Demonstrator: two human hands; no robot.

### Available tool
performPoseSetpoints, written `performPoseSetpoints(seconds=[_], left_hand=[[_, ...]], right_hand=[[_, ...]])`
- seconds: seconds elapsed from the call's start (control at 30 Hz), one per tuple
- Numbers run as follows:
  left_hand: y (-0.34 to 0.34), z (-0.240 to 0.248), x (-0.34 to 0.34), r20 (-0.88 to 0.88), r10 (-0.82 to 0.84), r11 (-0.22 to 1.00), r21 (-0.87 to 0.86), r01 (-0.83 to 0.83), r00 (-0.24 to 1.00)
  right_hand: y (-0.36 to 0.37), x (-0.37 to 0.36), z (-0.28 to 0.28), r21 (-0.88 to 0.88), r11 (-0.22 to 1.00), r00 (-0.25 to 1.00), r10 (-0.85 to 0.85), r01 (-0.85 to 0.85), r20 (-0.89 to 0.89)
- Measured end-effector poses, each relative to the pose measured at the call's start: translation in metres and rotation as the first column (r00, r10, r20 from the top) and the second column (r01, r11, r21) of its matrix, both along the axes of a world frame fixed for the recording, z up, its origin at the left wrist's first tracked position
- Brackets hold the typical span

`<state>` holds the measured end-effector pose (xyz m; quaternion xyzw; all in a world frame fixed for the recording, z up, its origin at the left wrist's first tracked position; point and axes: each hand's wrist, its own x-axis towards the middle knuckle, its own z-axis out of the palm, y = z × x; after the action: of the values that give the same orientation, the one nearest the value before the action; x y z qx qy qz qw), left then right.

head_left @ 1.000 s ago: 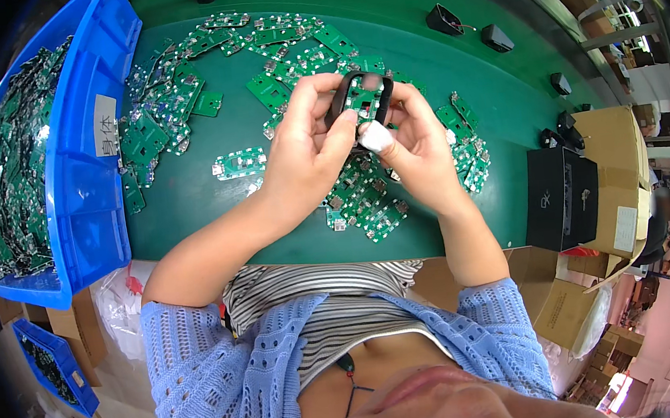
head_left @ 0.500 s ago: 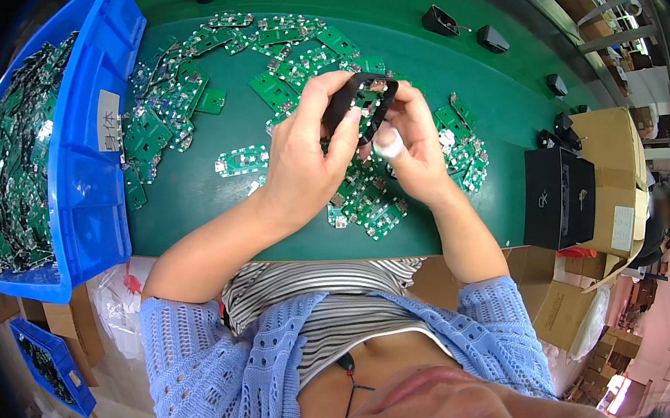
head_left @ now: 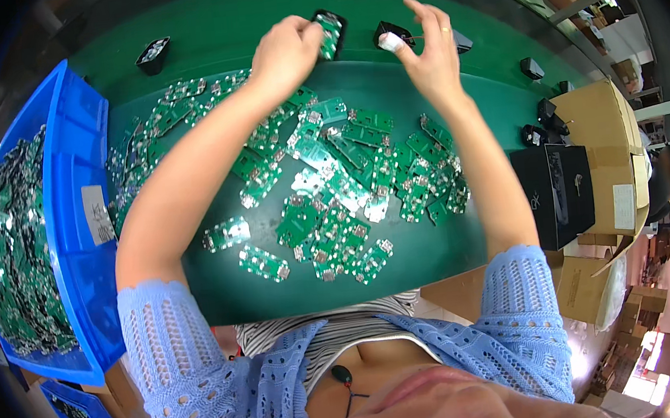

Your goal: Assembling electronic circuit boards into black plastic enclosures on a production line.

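At the far side of the worktop, my left hand (head_left: 285,52) is closed on the near left edge of a black plastic case (head_left: 341,24). A green circuit board (head_left: 329,35) lies inside the case. My right hand (head_left: 434,53) has its fingers spread and nothing in its grasp; a white wrap covers its thumb. Just beside that thumb sits a small black housing (head_left: 387,30) with a thin wire, partly hidden. Loose green circuit boards (head_left: 338,237) are scattered in piles below both hands, and a few lie apart at the near left.
A blue bin (head_left: 82,225) full of circuit boards stands at the left. More black housings (head_left: 531,68) are spaced along the green far strip, one at its left (head_left: 153,55). On the right are a black box (head_left: 553,196) and an open cardboard box (head_left: 600,159).
Both hands have moved away to the far side and apart. The case went with the left hand; the right hand has let go of it and spread its fingers.
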<state>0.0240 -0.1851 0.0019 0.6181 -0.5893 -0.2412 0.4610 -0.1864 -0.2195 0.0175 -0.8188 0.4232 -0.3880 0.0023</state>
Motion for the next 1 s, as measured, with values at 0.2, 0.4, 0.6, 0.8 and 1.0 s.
performPoseSetpoints(seconds=[0.2, 0.4, 0.6, 0.8, 1.0], left_hand=[[-0.103, -0.033, 0.032, 0.28, 0.023, 0.937, 0.328, -0.118, 0.96], [-0.05, 0.012, -0.026, 0.451, 0.121, 0.962, -0.273, 0.007, 0.884], [-0.001, 0.015, -0.055, -0.353, -0.435, 0.814, 0.238, 0.529, 0.828], [0.036, 0.01, -0.065, -0.329, -0.306, 0.9, 0.208, 0.384, 0.894], [0.09, 0.024, -0.061, -0.654, -0.186, 0.836, 0.288, 0.468, 0.733]], right_hand=[[-0.069, -0.036, -0.026, 0.294, 0.947, 0.847, 0.048, 0.131, -0.529], [-0.039, -0.03, -0.009, 0.296, 0.953, 0.941, 0.153, -0.06, -0.301], [0.024, -0.031, 0.007, 0.014, 0.988, 0.955, 0.155, -0.157, -0.252], [0.083, -0.053, 0.015, 0.183, 0.947, 0.961, 0.276, -0.266, -0.032], [0.095, -0.11, -0.02, 0.371, 0.915, 0.935, -0.017, 0.157, -0.353]])
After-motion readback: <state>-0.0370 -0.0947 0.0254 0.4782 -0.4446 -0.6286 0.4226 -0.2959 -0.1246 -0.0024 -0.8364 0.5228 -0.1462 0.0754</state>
